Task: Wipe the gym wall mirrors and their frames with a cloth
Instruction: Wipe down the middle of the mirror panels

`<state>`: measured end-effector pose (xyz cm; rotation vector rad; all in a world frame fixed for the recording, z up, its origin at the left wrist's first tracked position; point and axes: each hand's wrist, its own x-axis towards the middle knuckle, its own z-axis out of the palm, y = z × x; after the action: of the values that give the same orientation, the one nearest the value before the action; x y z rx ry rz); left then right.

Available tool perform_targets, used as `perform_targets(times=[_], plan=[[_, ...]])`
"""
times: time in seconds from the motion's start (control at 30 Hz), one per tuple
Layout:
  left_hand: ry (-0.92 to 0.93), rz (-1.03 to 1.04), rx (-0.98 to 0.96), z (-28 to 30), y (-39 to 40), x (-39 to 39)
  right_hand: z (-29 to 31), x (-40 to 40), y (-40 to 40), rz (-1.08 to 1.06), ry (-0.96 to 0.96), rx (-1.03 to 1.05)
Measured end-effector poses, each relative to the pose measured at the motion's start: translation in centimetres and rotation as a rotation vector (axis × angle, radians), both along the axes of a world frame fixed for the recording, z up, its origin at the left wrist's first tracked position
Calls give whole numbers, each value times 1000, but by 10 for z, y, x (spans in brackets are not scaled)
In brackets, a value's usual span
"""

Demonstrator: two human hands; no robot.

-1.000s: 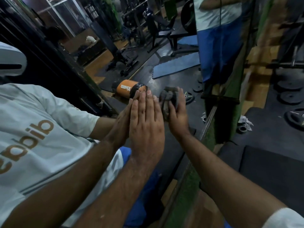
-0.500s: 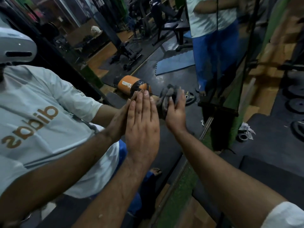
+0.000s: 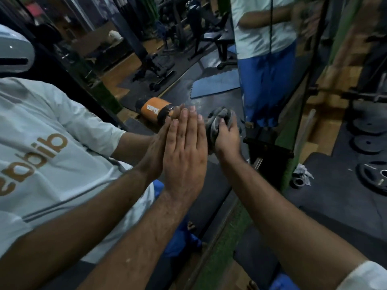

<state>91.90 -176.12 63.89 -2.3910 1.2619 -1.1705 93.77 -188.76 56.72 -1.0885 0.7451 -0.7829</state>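
A big wall mirror (image 3: 211, 95) fills the left and middle of the view and shows my own reflection in a white shirt. My left hand (image 3: 184, 149) lies flat on the glass with straight fingers, palm to palm with its reflection. Just to its right, my right hand (image 3: 227, 140) grips a bunched grey cloth (image 3: 217, 120) and holds it against the glass. The mirror's lower frame (image 3: 217, 233) runs diagonally down below my right forearm, with a green strip beside it.
A second mirror panel (image 3: 270, 65) stands to the right behind a dark vertical post. Black weight plates (image 3: 372, 176) lie on the floor at far right, with crumpled white paper (image 3: 301, 174) near them. An orange bag (image 3: 155, 110) and benches appear only as reflections.
My right hand has curled tighter round the cloth and shifted slightly on the glass. My left hand stays flat in the same spot. My view has tilted a little.
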Motion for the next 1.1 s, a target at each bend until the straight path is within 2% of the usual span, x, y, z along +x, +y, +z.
perform_targets(times=[0.13,0.2,0.23,0.33,0.37,0.43,0.53,0.6,0.63,0.67,0.73,0.8,0.87,0.93,1.0,1.03,1.1], plan=[[2,-13,9,0,-19,4,31,-11,-10,4,-201,-484],[1,-14,1,2,-27,5,14,-12,-13,-28,-127,-666],[9,-11,3,2,-32,6,3,-9,-17,-58,-58,-647],[30,-15,23,0,-48,10,0,9,-40,-50,86,-211],[26,-25,21,0,-54,13,7,14,-51,-32,86,-126],[8,-38,13,-2,-68,18,18,19,-71,-14,18,-174],[-25,-44,-6,-5,-92,25,19,17,-96,-28,-126,-542],[-31,-45,-5,-6,-108,26,-5,17,-114,-70,-109,-761],[-36,-42,0,-6,-117,27,-21,21,-125,-88,-59,-775],[-29,-42,0,-7,-126,29,-34,26,-136,-96,-13,-676],[-7,-35,-14,-10,-142,33,-39,39,-156,-119,42,-309],[18,-21,-25,-13,-155,34,-22,50,-176,-117,28,-118],[34,-20,-10,-16,-167,36,-2,53,-188,-119,-56,-211],[25,-17,11,-18,-179,38,7,50,-193,-145,-165,-454],[21,-16,18,-20,-190,42,-9,49,-208,-154,-158,-694],[27,-25,12,-21,-196,43,-23,51,-216,-144,-118,-710],[32,-47,15,-26,-206,46,-44,54,-228,-162,-24,-488]])
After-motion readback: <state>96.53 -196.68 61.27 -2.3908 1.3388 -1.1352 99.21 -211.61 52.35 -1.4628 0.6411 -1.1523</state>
